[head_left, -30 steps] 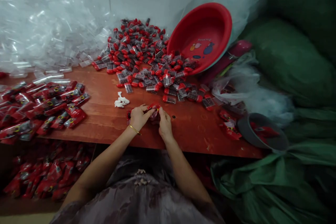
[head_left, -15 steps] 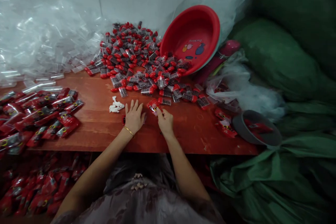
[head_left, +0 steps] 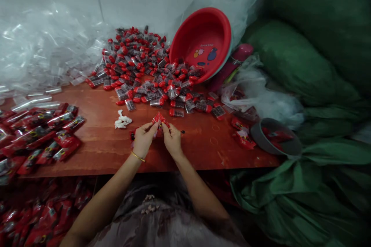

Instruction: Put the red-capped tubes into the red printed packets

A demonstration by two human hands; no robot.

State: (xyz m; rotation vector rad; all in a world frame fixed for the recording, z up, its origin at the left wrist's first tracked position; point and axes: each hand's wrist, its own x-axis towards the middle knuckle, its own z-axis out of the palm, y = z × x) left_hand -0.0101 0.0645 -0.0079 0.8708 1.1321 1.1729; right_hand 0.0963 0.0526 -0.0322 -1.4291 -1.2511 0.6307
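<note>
Between my two hands is a small red printed packet (head_left: 159, 117), held over the front middle of the table. My left hand (head_left: 144, 138) pinches its left side, and my right hand (head_left: 172, 139) pinches its right side, with the thumbs close together. Another red packet (head_left: 132, 136) lies on the table, partly hidden by my left hand. Just beyond that hand sits a little heap of white pieces (head_left: 123, 120). A small dark bit (head_left: 182, 132) rests right of my right hand.
Red-capped clear tubes (head_left: 136, 61) are piled at the back, spilling from a tilted red basin (head_left: 199, 31). Filled red packets (head_left: 43, 131) lie left, below clear plastic pieces (head_left: 49, 46). A grey bowl (head_left: 257, 139) and green sacks (head_left: 301, 61) are at right.
My left hand has lifted off the table and taken hold of the packet with my right hand. Both hands are now together. The view has shifted slightly.
</note>
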